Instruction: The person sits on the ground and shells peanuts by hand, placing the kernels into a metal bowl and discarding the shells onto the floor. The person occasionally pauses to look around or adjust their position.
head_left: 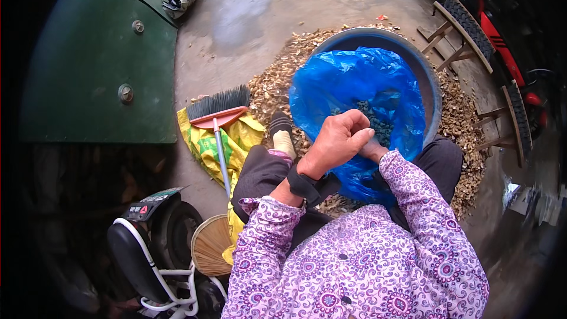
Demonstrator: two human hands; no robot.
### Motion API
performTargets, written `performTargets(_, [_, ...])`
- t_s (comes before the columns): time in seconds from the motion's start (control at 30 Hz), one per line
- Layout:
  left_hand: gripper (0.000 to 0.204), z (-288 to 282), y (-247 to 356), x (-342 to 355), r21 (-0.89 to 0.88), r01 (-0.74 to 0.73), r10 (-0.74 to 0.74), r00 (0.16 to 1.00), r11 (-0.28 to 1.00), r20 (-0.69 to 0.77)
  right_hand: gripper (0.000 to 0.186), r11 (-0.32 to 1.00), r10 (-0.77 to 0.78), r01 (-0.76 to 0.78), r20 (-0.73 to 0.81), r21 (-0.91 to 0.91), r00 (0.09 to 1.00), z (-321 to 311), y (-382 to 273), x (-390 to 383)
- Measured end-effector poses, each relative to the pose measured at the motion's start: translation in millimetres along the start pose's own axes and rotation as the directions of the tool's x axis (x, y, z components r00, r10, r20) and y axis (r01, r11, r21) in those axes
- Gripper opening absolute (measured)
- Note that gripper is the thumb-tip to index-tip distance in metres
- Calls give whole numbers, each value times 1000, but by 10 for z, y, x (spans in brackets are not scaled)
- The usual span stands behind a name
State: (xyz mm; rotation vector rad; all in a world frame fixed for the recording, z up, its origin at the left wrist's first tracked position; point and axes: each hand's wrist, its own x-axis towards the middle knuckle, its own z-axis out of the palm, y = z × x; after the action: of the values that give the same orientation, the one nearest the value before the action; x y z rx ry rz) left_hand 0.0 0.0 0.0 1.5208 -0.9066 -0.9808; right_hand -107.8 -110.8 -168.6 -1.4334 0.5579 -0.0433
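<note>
My left hand point(335, 143) is above the near side of a blue plastic bag point(348, 82), its fingers curled and the thumb bent in. Whatever it holds, if anything, is hidden. Close against it is my right hand point(373, 150); its fingers are covered by the left one. The crumpled bag lines a large round grey-blue basin point(434, 100) between my knees. Small dark greenish lumps point(381, 127) lie in the bag, beneath my hands.
Shell-like tan pieces point(277, 85) cover the ground around the basin. A broom point(220, 119) rests on a yellow sack point(195, 133) to the left, near a green metal door point(100, 71). Low wooden stools point(466, 32) and a red vehicle point(502, 50) stand at the right.
</note>
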Motion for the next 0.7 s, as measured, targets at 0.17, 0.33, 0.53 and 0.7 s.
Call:
performTargets(0.17, [15,16,-26,-6,26,-107,109,991,994,-75,33,975,-4,5,5,-222,1000,-5,121,44])
performTargets(0.33, [19,-34,54,-5,72,1,0,1000,997,-17,32,924,-39,38,5,-380,999,7,467,176])
performTargets(0.53, [19,-4,18,3,52,21,-21,1000,998,-8,30,794,-32,50,41,-605,999,-104,558,68])
performTargets(0.7, [18,1,16,18,39,32,-33,999,999,13,29,794,25,0,33,-609,999,-134,-7,-64])
